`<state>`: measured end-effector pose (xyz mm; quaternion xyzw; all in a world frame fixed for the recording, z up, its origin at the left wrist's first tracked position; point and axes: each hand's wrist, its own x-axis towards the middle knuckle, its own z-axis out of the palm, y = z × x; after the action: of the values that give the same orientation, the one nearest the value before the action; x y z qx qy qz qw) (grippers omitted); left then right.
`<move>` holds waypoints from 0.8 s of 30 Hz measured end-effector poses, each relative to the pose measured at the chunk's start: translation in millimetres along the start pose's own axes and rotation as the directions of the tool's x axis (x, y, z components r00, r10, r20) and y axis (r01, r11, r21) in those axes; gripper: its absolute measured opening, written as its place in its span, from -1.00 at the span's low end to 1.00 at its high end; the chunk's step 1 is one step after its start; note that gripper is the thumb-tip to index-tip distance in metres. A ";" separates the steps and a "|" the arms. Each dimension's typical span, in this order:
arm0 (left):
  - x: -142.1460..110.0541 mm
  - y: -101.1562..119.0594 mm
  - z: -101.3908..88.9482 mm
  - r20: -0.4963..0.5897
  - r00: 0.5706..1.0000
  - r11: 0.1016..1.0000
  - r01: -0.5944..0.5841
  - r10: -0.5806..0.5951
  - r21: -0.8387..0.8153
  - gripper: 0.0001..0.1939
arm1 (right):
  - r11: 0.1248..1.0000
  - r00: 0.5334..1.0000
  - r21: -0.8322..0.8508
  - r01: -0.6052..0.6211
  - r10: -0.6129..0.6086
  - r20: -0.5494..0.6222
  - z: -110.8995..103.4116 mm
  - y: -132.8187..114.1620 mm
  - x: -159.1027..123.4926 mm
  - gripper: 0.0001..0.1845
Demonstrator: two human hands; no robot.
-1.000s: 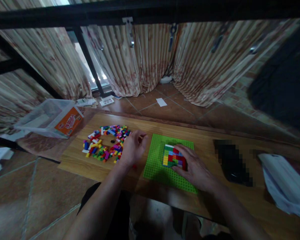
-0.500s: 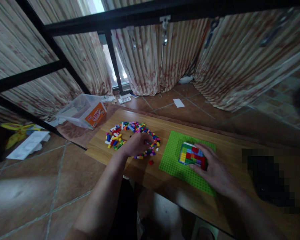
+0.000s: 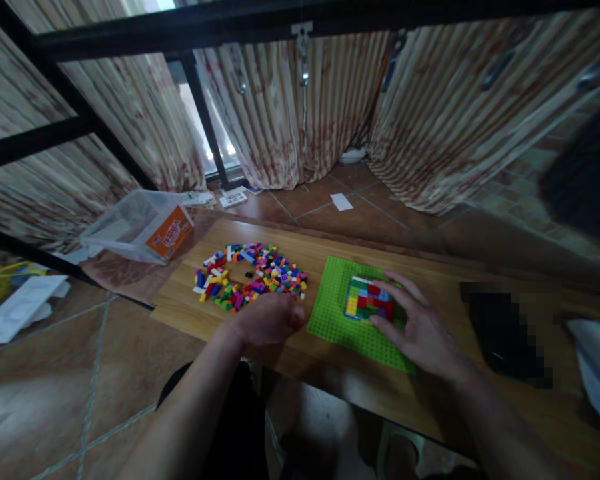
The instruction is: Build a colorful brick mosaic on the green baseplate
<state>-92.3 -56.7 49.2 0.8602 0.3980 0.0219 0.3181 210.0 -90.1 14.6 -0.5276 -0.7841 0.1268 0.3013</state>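
Observation:
On the green baseplate (image 3: 325, 313) lies a low, flat block of bricks (image 3: 365, 300) in red, yellow, green, blue and white. My right hand (image 3: 425, 327) spans its right side, with the thumb at the near edge and a finger at the far edge. My left hand (image 3: 273, 319) is closed, low over the table at the near side of a pile of loose bricks (image 3: 260, 267). Its fingertips point to the baseplate, and what they hold, if anything, is hidden.
All this is on a long wooden bench (image 3: 180, 313). A clear plastic bin (image 3: 130, 227) with an orange label stands on the floor beyond its left end. A dark, partly blurred-out object (image 3: 500, 333) lies at the right. Striped curtains (image 3: 260, 120) hang behind.
My left hand has come from over the loose bricks back towards the near edge, where a single red brick lay; that brick no longer shows. My right hand stays at the block. The view has shifted.

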 end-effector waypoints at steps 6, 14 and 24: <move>7.1 -4.7 5.0 0.007 0.997 0.995 -0.080 0.080 0.054 -0.83 | 0.998 0.985 0.036 -0.051 0.056 -0.164 -17.6 1.5 3.9 -0.54; 10.8 -6.9 5.7 -0.029 0.999 0.999 -0.036 0.038 0.038 -0.85 | 0.998 0.968 0.014 -0.062 0.063 -0.243 -23.7 8.3 3.9 -0.61; 9.9 -25.6 -26.8 -0.494 0.834 0.958 0.286 -0.248 0.002 -0.81 | 0.994 0.964 -0.010 -0.106 0.101 -0.246 -17.4 7.9 1.6 -0.72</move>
<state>-110.5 -23.4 54.0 0.7740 0.5819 0.1787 0.1744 226.0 -87.5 24.7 -0.5829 -0.7138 0.0672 0.3825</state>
